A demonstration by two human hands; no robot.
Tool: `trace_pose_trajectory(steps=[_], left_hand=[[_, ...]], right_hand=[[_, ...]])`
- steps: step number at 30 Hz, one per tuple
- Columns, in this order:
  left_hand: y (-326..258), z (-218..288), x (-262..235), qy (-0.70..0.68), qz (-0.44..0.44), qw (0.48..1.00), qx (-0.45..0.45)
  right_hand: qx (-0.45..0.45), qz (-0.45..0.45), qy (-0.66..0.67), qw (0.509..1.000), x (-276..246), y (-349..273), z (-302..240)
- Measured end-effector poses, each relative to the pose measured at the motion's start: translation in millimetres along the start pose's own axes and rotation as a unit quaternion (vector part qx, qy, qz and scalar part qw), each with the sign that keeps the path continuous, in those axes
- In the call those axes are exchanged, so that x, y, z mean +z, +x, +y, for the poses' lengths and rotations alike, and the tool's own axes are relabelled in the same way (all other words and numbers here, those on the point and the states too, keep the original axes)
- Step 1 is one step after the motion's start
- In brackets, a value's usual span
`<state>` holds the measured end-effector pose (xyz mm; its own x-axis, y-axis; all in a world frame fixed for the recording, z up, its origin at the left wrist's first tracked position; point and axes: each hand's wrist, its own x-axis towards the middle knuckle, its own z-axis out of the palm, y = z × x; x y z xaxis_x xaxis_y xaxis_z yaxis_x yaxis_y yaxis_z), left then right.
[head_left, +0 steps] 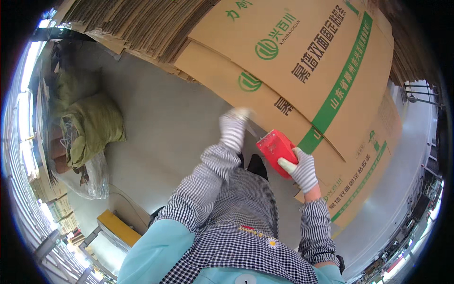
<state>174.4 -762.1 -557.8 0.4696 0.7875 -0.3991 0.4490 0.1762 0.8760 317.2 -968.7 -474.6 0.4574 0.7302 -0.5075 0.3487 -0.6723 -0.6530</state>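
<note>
My right hand [304,171], in a striped white glove, is closed round a red tape dispenser [273,147], thumb lying over its side. From the dispenser's upper left end a thin, pale strip [255,131] runs toward my left hand [234,124]. That gloved hand is blurred at the fingertips but looks pinched on the strip's end. Both hands are in front of my body, by the lower left edge of a stack of flat cardboard cartons [331,57] with green print. The dispenser overlaps the edge of the lower carton sheet [227,78] in the picture.
More folded cardboard [137,28] is stacked at the far left of the cartons. On the left stands a stuffed green woven sack [97,125] beside a clear plastic bag [94,180]. A yellow-edged frame [118,227] stands at the lower left. Grey floor [151,118] lies between.
</note>
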Motion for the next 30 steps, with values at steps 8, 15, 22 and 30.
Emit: trace_pose_trajectory(steps=[8, 15, 22, 30], left_hand=[[97, -76, -58, 0.397, 0.303, 0.861, 0.096], [134, -139, -58, -0.288, 0.126, 0.927, -0.207], [135, -147, -75, -0.366, 0.169, 0.884, -0.236], [149, -123, -43, -0.412, 0.209, 0.862, -0.207]], right_hand=[[0.076, -0.044, -0.26, 0.962, 48, 74, -2], [-0.042, -0.02, -0.236, 0.971, 41, 29, 27], [0.294, -0.06, -0.354, 0.886, -37, -35, 119], [0.127, -0.034, -0.661, 0.739, 27, -7, 199]])
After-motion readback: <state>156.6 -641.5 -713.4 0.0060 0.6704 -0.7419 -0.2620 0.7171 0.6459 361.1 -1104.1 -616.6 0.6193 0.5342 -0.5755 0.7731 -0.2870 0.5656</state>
